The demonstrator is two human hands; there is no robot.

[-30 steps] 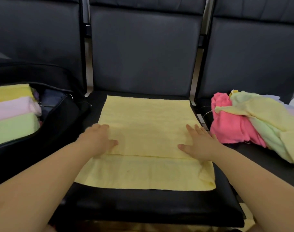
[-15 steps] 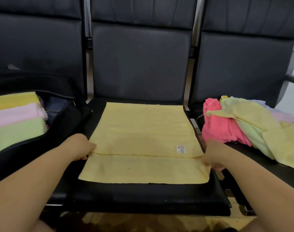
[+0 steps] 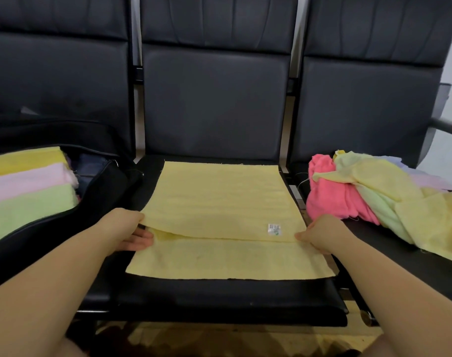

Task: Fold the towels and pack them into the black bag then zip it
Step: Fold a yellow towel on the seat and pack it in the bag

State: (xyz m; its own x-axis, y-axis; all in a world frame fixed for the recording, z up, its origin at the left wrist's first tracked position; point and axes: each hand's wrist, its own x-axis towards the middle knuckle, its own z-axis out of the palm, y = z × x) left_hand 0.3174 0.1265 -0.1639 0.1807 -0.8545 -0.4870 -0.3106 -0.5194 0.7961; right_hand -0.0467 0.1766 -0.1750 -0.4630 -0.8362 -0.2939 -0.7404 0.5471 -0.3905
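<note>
A pale yellow towel (image 3: 219, 199) lies folded over itself on the middle black seat, its upper layer ending short of the lower one, with a small label near the right corner. My left hand (image 3: 124, 229) pinches the left corner of the upper layer, fingers tucked under it and lifting it slightly. My right hand (image 3: 321, 234) grips the right corner of that same layer. The open black bag (image 3: 101, 199) sits on the left seat and holds folded yellow, pink and green towels (image 3: 26, 191).
A loose pile of unfolded towels (image 3: 374, 197), pink, green and yellow, lies on the right seat. Three dark seat backs (image 3: 214, 99) rise behind. The front edge of the middle seat (image 3: 219, 300) is near me, with the floor below.
My hands left the top of the towel, moved out to its side edges and took hold of the upper layer's corners. The left corner now lifts a little.
</note>
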